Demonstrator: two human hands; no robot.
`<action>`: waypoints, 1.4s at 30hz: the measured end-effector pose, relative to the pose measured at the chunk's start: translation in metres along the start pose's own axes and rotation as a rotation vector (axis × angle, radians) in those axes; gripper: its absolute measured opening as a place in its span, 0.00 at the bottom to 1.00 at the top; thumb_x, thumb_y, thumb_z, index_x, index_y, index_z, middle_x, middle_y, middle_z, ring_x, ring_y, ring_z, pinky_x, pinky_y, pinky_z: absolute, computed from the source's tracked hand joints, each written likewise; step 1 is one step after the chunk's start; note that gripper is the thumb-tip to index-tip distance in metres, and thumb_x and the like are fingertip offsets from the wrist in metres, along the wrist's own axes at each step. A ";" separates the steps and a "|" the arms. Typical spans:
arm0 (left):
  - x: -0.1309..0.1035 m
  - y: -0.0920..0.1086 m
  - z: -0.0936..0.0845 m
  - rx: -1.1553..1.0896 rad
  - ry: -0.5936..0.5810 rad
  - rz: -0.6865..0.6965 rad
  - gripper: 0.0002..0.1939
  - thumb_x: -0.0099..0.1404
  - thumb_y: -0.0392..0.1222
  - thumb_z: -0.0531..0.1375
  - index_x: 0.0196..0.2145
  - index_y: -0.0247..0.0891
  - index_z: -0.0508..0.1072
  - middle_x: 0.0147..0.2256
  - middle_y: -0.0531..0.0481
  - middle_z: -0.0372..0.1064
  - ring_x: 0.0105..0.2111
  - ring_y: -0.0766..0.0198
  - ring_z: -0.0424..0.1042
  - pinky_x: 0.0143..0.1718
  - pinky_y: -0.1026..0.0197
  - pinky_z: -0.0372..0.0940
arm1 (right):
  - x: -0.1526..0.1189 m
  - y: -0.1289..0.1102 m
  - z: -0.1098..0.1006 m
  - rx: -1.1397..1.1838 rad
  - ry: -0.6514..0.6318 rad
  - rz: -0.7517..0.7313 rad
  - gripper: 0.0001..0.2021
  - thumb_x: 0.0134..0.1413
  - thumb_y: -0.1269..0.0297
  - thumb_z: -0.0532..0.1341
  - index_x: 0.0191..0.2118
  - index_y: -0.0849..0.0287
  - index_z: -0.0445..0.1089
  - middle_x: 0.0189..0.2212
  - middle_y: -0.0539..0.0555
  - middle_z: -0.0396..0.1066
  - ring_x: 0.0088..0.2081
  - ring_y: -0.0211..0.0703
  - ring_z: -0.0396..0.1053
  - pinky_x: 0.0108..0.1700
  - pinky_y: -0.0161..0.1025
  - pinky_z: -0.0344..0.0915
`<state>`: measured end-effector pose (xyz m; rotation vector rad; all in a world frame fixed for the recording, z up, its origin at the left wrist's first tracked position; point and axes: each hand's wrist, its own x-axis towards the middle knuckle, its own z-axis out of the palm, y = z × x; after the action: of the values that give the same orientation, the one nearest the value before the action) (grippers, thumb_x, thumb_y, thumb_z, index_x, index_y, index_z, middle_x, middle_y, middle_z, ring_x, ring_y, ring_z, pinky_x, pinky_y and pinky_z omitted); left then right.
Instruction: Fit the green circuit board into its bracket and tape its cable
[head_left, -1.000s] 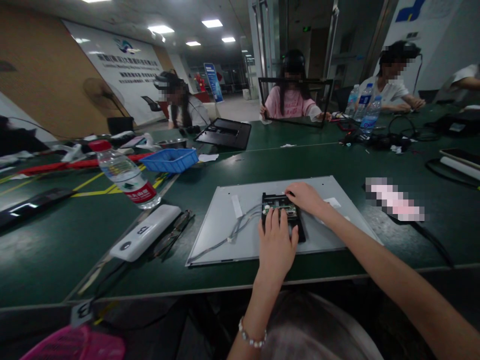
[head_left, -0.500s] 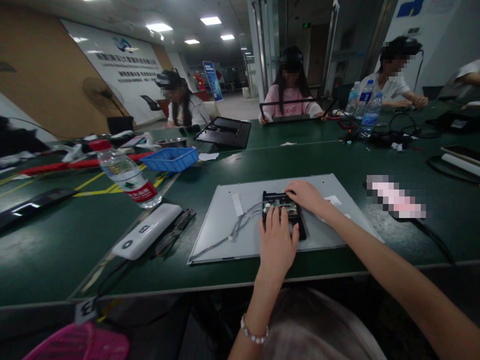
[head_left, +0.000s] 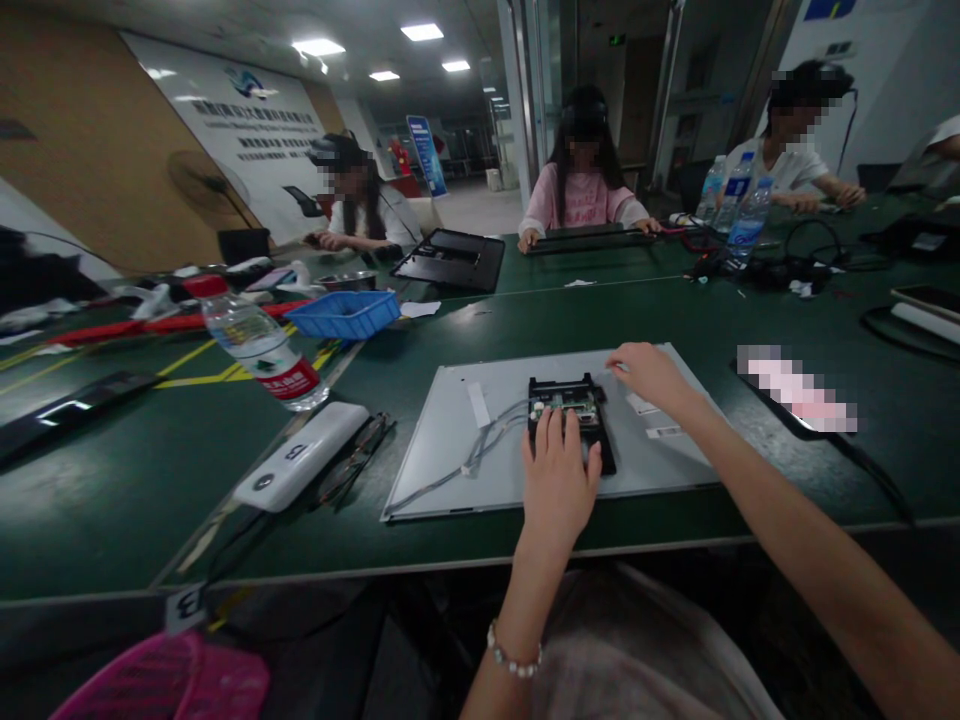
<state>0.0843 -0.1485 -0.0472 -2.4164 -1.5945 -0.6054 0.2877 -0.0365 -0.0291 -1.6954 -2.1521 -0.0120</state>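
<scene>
A flat grey panel (head_left: 450, 425) lies on the green table. On it rests a black casing (head_left: 606, 455) with a green circuit board, and grey cables (head_left: 450, 478) run from its left side across the panel. My left hand (head_left: 559, 475) lies over the lower part of the casing with its fingers spread, the fingertips at the board. My right hand (head_left: 652, 378) is above the panel, to the right of the casing's upper edge and apart from it. Its fingers are bent together; anything between the fingertips is too small to make out.
To the left are a white power bank (head_left: 300, 455), glasses (head_left: 352, 460), a tilted water bottle (head_left: 262, 350) and a blue tray (head_left: 345, 315). A phone (head_left: 795, 400) with a cable lies right. People sit across the table; one holds a black frame (head_left: 592, 240).
My right hand has moved right, off the casing's top edge. My left hand stays on the casing. The person opposite has lowered the black frame.
</scene>
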 end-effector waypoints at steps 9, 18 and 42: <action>0.000 0.001 -0.002 -0.003 -0.002 -0.001 0.24 0.71 0.46 0.47 0.60 0.33 0.61 0.60 0.38 0.58 0.63 0.50 0.53 0.61 0.41 0.53 | -0.001 0.030 0.005 0.023 -0.123 -0.103 0.13 0.54 0.65 0.61 0.45 0.59 0.76 0.42 0.58 0.75 0.44 0.47 0.71 0.49 0.40 0.64; -0.001 0.000 -0.002 -0.008 -0.005 -0.003 0.24 0.71 0.47 0.47 0.60 0.33 0.60 0.60 0.39 0.58 0.63 0.50 0.52 0.61 0.42 0.52 | 0.000 0.020 0.004 -0.064 -0.091 -0.165 0.10 0.60 0.66 0.57 0.39 0.58 0.77 0.40 0.58 0.76 0.44 0.48 0.72 0.47 0.41 0.64; -0.001 -0.002 0.002 -0.008 0.030 -0.009 0.24 0.70 0.46 0.48 0.59 0.32 0.62 0.59 0.38 0.60 0.62 0.50 0.54 0.61 0.41 0.53 | 0.015 -0.053 0.010 -0.126 -0.170 -0.177 0.14 0.63 0.68 0.52 0.41 0.63 0.76 0.41 0.62 0.75 0.45 0.49 0.71 0.46 0.39 0.63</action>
<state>0.0823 -0.1476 -0.0498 -2.3948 -1.5952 -0.6479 0.2326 -0.0343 -0.0214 -1.6192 -2.4695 -0.0560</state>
